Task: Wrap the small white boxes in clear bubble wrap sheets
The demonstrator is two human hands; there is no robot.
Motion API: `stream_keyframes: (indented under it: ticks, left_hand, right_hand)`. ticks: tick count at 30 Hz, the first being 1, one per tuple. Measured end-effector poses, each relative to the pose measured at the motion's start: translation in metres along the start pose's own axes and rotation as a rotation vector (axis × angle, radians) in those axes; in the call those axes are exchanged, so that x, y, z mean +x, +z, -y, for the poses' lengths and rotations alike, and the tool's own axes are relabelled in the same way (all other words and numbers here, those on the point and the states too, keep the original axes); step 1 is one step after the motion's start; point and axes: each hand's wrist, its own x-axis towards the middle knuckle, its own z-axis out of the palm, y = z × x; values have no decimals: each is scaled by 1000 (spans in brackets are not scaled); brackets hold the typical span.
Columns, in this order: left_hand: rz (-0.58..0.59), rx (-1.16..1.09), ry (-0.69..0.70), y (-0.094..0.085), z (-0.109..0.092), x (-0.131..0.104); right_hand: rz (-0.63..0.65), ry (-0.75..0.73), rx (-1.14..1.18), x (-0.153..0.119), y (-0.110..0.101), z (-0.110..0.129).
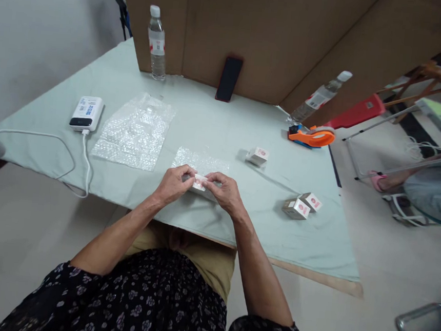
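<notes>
Near the front edge of the table, a small white box (199,181) with red print is held between my two hands. My left hand (173,186) pinches its left side with thumb and forefinger. On the other side, the fingers of my right hand (226,193) are closed at the box's right edge. Part of the box is hidden by my fingers. Just beyond them a small sheet of bubble wrap (194,159) lies flat, partly under my hands. A similar box (259,156) stands to the right on a scrap of clear wrap, and two more boxes (296,208) sit together farther right.
A larger bubble wrap sheet (136,132) and a white power bank (86,113) with a cable lie left. Cardboard (255,29) walls the back, with a phone (229,78) and water bottles (158,49) before it. An orange tape dispenser (311,136) sits right; beyond, a person's leg (430,189).
</notes>
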Motion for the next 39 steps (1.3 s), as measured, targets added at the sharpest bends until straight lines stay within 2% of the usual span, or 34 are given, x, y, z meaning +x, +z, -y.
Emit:
stream_keyframes:
  ticks: [7, 13, 15, 17, 20, 22, 25, 29, 33, 36, 39]
  left_hand:
    - [60, -89, -54, -1, -2, -22]
    - [42, -95, -89, 2, 0, -24]
    - [26, -95, -98, 3, 0, -24]
    - [9, -91, -104, 3, 0, -24]
    - [-12, -94, -114, 3, -1, -26]
    - [-18, -97, -114, 3, -2, -27]
    - [-16, -83, -105, 3, -4, -29]
    - [-20, -65, -89, 6, -4, -29]
    - [24, -54, -100, 1, -3, -27]
    - [80, 11, -124, -10, -2, -27]
    - [66, 51, -176, -23, 1, -30]
  right_hand:
    - [65, -36, -67, -28, -2, 10]
    - [34, -24, -130, -24, 1, 5]
    - [-41, -41, -215, -23, 1, 5]
    - [-178, -117, -314, -28, -1, 9]
    - [-382, -273, -466, -48, -4, 24]
    - [-426, -356, -551, -66, -3, 37]
    - [-294, -433, -617, -85, 6, 48]
    - [-61, -448, -687, -82, 22, 43]
    - [13, -459, -738, -65, 23, 34]
    - [66, -455, -759, -58, 17, 35]
    - [124, -448, -788, -53, 13, 37]
